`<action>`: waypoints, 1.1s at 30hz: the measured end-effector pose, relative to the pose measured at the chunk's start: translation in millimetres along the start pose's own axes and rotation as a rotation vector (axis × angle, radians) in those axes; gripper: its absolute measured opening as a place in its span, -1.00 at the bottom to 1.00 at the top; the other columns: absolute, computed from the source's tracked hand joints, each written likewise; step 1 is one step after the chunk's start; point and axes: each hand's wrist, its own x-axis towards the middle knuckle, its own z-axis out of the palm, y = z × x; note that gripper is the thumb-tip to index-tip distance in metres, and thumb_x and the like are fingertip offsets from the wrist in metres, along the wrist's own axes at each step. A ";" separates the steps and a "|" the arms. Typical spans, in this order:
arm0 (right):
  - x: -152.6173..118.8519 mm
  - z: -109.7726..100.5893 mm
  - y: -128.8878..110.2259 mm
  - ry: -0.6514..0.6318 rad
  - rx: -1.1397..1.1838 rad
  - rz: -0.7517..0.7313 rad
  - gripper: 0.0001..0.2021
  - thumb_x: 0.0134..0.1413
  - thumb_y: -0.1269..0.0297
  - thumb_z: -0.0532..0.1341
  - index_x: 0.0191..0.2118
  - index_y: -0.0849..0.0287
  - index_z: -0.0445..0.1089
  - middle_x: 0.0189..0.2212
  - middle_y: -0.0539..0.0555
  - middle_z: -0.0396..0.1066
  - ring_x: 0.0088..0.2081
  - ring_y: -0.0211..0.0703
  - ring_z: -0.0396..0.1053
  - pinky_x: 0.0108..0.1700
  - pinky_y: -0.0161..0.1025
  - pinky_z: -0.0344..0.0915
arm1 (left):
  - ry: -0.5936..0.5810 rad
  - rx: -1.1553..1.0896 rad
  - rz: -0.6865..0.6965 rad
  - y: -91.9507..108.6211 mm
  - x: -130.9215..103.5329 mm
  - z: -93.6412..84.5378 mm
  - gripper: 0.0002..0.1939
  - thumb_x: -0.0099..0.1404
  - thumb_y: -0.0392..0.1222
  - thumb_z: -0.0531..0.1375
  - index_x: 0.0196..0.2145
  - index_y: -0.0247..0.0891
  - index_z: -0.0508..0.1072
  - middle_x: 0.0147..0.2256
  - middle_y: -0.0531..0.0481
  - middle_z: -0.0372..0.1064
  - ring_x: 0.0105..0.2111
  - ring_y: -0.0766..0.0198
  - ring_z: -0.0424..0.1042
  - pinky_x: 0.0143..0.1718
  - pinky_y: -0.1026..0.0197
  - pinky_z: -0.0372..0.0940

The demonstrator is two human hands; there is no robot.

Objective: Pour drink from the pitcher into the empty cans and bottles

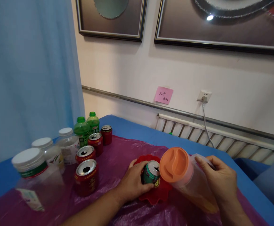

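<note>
My left hand (134, 182) is wrapped round a green can (151, 173) with an open top, held over a red scalloped dish (154, 196). The can leans a little to the right. In my right hand (221, 179) is the handle of a clear pitcher (198, 191) with an orange lid (175, 164). The pitcher is tilted to the left, its lid close beside the can's top. Some yellowish liquid lies low in the pitcher. Whether any liquid passes between the two cannot be made out.
Several opened red cans (86, 177) stand in a row at the left. Behind them are two green bottles (81, 130) and clear jars with white lids (39, 179). A purple plastic sheet (125, 150) covers part of the blue table (132, 127). A radiator (238, 138) is along the wall.
</note>
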 end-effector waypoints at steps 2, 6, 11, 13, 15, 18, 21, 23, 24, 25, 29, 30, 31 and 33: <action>-0.3 0.2 0.8 -0.004 -0.014 0.000 -0.50 -0.21 -0.28 0.31 -0.60 0.13 0.40 -0.62 -0.07 0.23 -0.49 -0.21 0.20 -0.48 -0.32 0.12 | 0.000 -0.006 0.008 -0.2 -0.1 0.1 -0.23 -0.05 -0.14 0.49 0.13 -0.13 0.39 0.11 -0.10 0.49 0.18 -0.16 0.37 0.39 -0.29 -0.13; -1.8 -0.4 -1.2 0.001 -0.016 0.010 -0.51 -0.19 -0.26 0.31 -0.61 0.12 0.39 -0.62 -0.07 0.22 -0.49 -0.21 0.20 -0.48 -0.32 0.12 | -0.007 -0.010 0.022 2.5 0.2 -1.4 -0.24 -0.04 -0.16 0.48 0.13 -0.11 0.39 0.11 -0.09 0.49 0.17 -0.14 0.37 0.38 -0.29 -0.12; -1.9 -1.7 -3.5 0.008 -0.012 0.013 -0.52 -0.20 -0.25 0.31 -0.61 0.12 0.39 -0.63 -0.07 0.21 -0.49 -0.21 0.20 -0.48 -0.32 0.12 | -0.018 -0.015 0.005 7.5 1.0 -3.6 -0.26 -0.04 -0.15 0.48 0.12 -0.14 0.40 0.12 -0.09 0.48 0.19 -0.14 0.36 0.38 -0.28 -0.13; -1.4 -1.8 -3.3 0.009 -0.016 0.014 -0.52 -0.21 -0.25 0.31 -0.61 0.12 0.40 -0.63 -0.06 0.22 -0.49 -0.21 0.20 -0.48 -0.32 0.12 | -0.023 -0.014 0.001 8.0 0.9 -4.1 -0.26 -0.03 -0.15 0.48 0.12 -0.14 0.40 0.12 -0.09 0.48 0.20 -0.14 0.35 0.38 -0.28 -0.12; -1.1 -1.8 -3.3 0.012 -0.013 0.013 -0.52 -0.21 -0.25 0.31 -0.61 0.12 0.40 -0.63 -0.06 0.22 -0.49 -0.21 0.20 -0.48 -0.31 0.12 | -0.024 -0.008 0.003 7.1 0.6 -4.1 -0.25 -0.03 -0.14 0.48 0.13 -0.14 0.40 0.12 -0.10 0.48 0.20 -0.16 0.34 0.38 -0.27 -0.11; -1.3 -1.8 -4.5 0.011 0.000 0.016 -0.52 -0.21 -0.24 0.32 -0.62 0.12 0.38 -0.63 -0.06 0.21 -0.50 -0.21 0.20 -0.49 -0.32 0.12 | -0.015 0.001 0.007 4.5 0.2 -3.1 -0.22 -0.05 -0.14 0.49 0.14 -0.16 0.39 0.13 -0.11 0.47 0.20 -0.17 0.34 0.37 -0.28 -0.10; -2.1 -2.0 -5.9 0.010 -0.005 0.026 -0.53 -0.20 -0.23 0.32 -0.63 0.12 0.37 -0.64 -0.06 0.19 -0.51 -0.21 0.19 -0.51 -0.32 0.11 | -0.010 -0.003 0.015 3.3 0.1 -2.3 -0.23 -0.05 -0.14 0.49 0.14 -0.14 0.40 0.11 -0.09 0.49 0.18 -0.16 0.37 0.37 -0.28 -0.10; -2.4 -2.2 -6.1 0.010 -0.008 0.024 -0.54 -0.20 -0.22 0.32 -0.63 0.12 0.38 -0.64 -0.06 0.20 -0.51 -0.21 0.19 -0.51 -0.33 0.12 | -0.008 -0.004 0.011 4.0 -0.1 -2.5 -0.23 -0.05 -0.15 0.49 0.13 -0.14 0.40 0.11 -0.10 0.49 0.18 -0.16 0.37 0.37 -0.28 -0.10; -2.5 -2.3 -5.9 0.008 -0.007 0.022 -0.54 -0.20 -0.22 0.32 -0.62 0.12 0.38 -0.63 -0.06 0.21 -0.51 -0.21 0.20 -0.51 -0.33 0.12 | -0.008 -0.004 0.006 4.8 -0.2 -2.9 -0.23 -0.05 -0.15 0.49 0.13 -0.15 0.40 0.11 -0.10 0.48 0.18 -0.16 0.37 0.37 -0.27 -0.09; -2.5 -2.3 -5.5 0.008 -0.006 0.020 -0.54 -0.20 -0.22 0.32 -0.62 0.13 0.39 -0.63 -0.06 0.22 -0.50 -0.20 0.21 -0.51 -0.33 0.13 | -0.008 -0.004 0.001 5.6 -0.2 -3.4 -0.23 -0.05 -0.16 0.49 0.13 -0.16 0.40 0.11 -0.11 0.48 0.19 -0.17 0.36 0.37 -0.26 -0.08; -2.7 -2.8 -3.6 0.011 -0.008 0.015 -0.54 -0.20 -0.22 0.32 -0.61 0.13 0.41 -0.64 -0.06 0.23 -0.50 -0.21 0.21 -0.50 -0.33 0.13 | -0.014 -0.014 0.001 7.7 -0.2 -4.9 -0.25 -0.06 -0.17 0.49 0.11 -0.15 0.42 0.09 -0.08 0.50 0.17 -0.15 0.37 0.37 -0.24 -0.07; -2.8 -2.9 -3.4 0.010 -0.004 0.014 -0.54 -0.19 -0.22 0.32 -0.61 0.13 0.41 -0.64 -0.06 0.23 -0.50 -0.21 0.21 -0.49 -0.33 0.13 | -0.014 -0.014 0.003 7.7 -0.1 -4.9 -0.26 -0.06 -0.16 0.49 0.10 -0.14 0.42 0.09 -0.07 0.50 0.17 -0.15 0.38 0.37 -0.24 -0.07; -2.8 -3.0 -3.3 0.009 0.003 0.012 -0.55 -0.19 -0.21 0.32 -0.61 0.13 0.40 -0.63 -0.06 0.23 -0.50 -0.21 0.21 -0.49 -0.33 0.13 | -0.012 -0.012 0.004 7.6 -0.1 -4.9 -0.26 -0.06 -0.15 0.49 0.11 -0.14 0.42 0.09 -0.07 0.50 0.17 -0.15 0.38 0.37 -0.24 -0.07; -2.6 -2.9 -3.7 0.007 0.013 0.008 -0.55 -0.20 -0.21 0.33 -0.62 0.13 0.40 -0.63 -0.07 0.23 -0.50 -0.21 0.21 -0.49 -0.33 0.13 | -0.009 -0.008 0.005 7.0 0.1 -4.6 -0.25 -0.06 -0.15 0.48 0.11 -0.13 0.42 0.09 -0.07 0.50 0.17 -0.15 0.38 0.37 -0.24 -0.08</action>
